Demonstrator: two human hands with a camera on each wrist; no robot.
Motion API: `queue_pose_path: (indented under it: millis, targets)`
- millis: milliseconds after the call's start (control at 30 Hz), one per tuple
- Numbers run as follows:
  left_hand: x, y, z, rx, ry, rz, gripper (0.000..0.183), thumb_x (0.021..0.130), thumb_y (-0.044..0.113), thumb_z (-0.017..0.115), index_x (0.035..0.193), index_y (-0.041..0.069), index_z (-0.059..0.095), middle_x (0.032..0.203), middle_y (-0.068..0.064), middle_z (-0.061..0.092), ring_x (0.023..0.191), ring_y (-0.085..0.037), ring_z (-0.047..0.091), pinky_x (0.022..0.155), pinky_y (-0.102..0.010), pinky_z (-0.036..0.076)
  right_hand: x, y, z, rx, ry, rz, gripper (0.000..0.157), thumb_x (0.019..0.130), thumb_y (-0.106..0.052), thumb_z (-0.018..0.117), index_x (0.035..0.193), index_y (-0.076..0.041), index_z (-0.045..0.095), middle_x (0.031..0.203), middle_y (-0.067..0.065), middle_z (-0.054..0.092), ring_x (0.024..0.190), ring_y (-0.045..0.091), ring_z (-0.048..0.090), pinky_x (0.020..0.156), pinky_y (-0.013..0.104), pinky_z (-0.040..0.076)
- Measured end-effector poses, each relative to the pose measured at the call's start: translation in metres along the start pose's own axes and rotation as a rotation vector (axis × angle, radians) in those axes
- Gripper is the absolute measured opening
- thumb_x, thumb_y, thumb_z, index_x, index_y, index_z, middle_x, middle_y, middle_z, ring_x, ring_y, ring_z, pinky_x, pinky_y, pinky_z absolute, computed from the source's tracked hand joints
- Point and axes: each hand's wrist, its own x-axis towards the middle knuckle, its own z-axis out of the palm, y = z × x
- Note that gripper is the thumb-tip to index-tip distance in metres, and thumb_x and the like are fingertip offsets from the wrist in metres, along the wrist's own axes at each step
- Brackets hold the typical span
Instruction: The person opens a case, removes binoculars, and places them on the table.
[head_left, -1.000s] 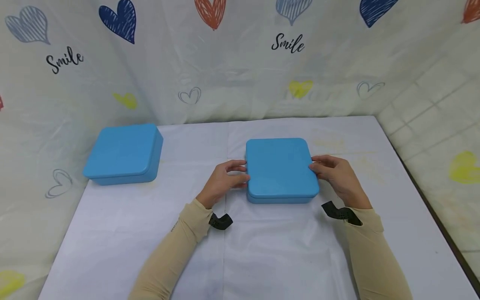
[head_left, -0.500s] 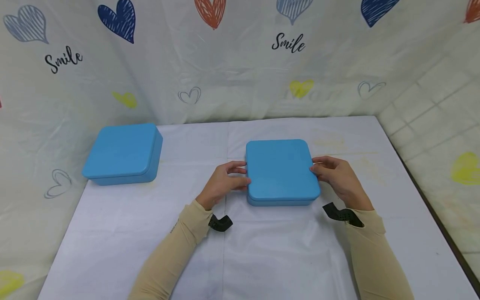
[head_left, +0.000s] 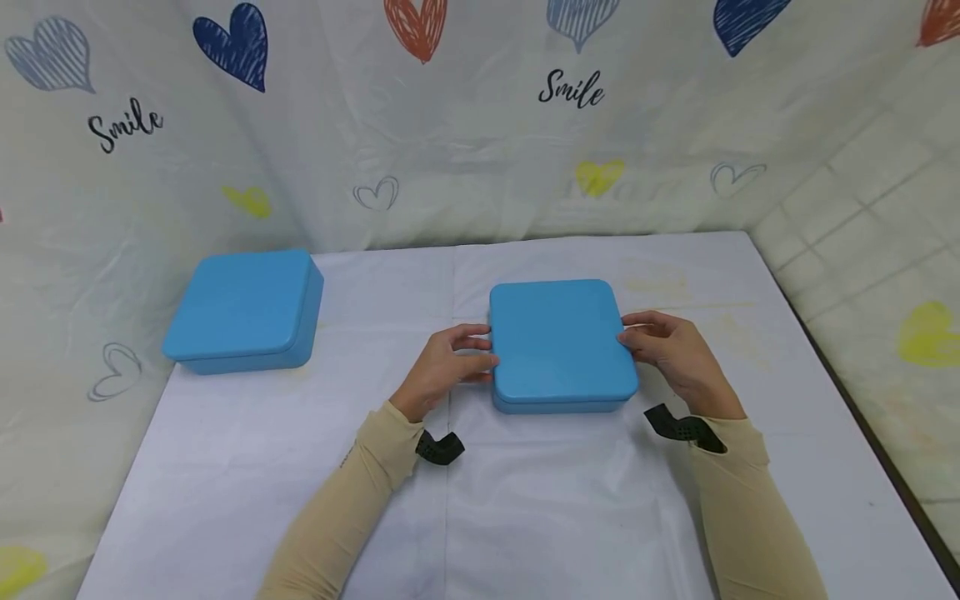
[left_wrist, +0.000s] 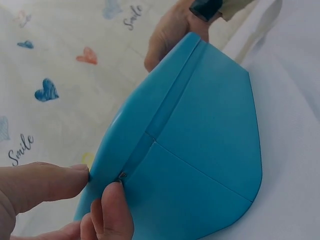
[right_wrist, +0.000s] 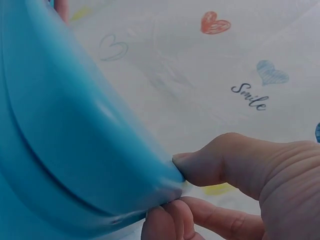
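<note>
Held blue box (head_left: 564,342) | shift: slight | direction: toward person (head_left: 753,508)

It's "Smile" (head_left: 125,125) in flowing black script on the backdrop (head_left: 465,125), up at the left, and there's a second "Smile" (head_left: 572,88) right of the middle! Over to the left wrist view: one "Smile" (left_wrist: 132,18) near the top, another (left_wrist: 22,150) lower at the left, both tilted on the backdrop. Right wrist view, "Smile" (right_wrist: 250,96) again, sloping down! And a dark print (head_left: 347,454) on the left sleeve (head_left: 352,508), too small to read.
</note>
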Motion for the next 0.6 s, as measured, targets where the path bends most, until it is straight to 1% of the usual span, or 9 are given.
queue_pose_path:
  millis: [300, 600]
  targets:
    - [-0.0007, -0.0005, 0.0007, 0.016, -0.003, -0.007, 0.060, 0.088, 0.002, 0.076, 0.145, 0.007, 0.056, 0.134, -0.019, 0.060, 0.089, -0.018, 0.074, 0.087, -0.040, 0.065, -0.0050, -0.0001, -0.0002, -0.001, 0.008, -0.015, 0.057, 0.099, -0.030, 0.070, 0.145, -0.001, 0.053, 0.103, -0.016, 0.065, 0.093, -0.001, 0.068, 0.084, 0.014, 0.058]
    - [-0.0011, 0.0056, 0.0025, 0.049, -0.006, -0.013, 0.061, 0.089, 0.004, 0.076, 0.146, 0.008, 0.054, 0.135, -0.019, 0.060, 0.092, -0.020, 0.073, 0.091, -0.044, 0.064, -0.0094, -0.0022, -0.0021, -0.035, 0.034, -0.037, 0.059, 0.099, -0.038, 0.070, 0.145, -0.004, 0.055, 0.109, -0.014, 0.064, 0.098, -0.001, 0.066, 0.087, 0.013, 0.056]
